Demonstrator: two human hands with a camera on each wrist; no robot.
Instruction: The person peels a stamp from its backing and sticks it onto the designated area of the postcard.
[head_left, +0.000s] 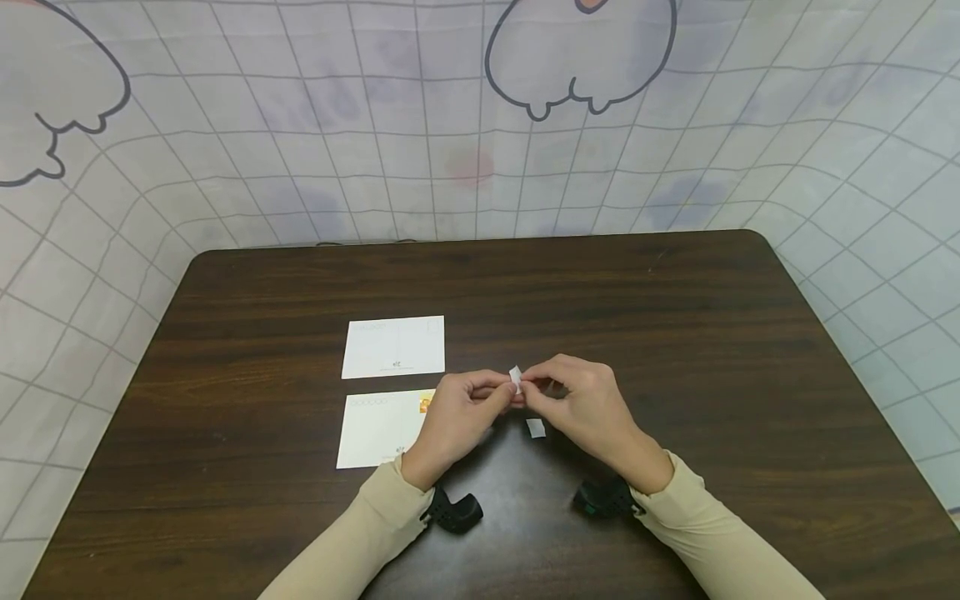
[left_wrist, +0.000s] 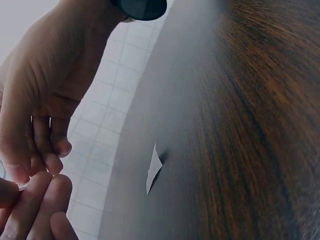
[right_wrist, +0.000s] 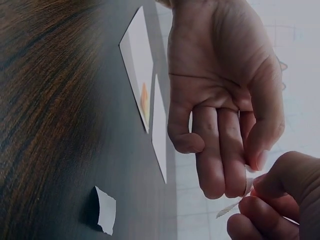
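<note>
Dark brown, wood-grained surface (head_left: 697,333); white cards (head_left: 393,340), one bearing a yellow-orange stamp (head_left: 424,403); white paper slips (head_left: 515,375); cream sleeves (head_left: 367,533); grey-gridded white backdrop (head_left: 450,100), blotched faintly, apparently lilac.

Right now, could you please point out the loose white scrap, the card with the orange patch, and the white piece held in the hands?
Loose white scrap (head_left: 536,428), head view: its middle.
Card with the orange patch (head_left: 380,429), head view: its white face.
Held white piece (head_left: 515,377), head view: its visible middle.

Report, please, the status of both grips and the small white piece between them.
Left grip, right grip: both pinching small white piece. Second scrap on table nearby. Nothing visible blocking.
</note>
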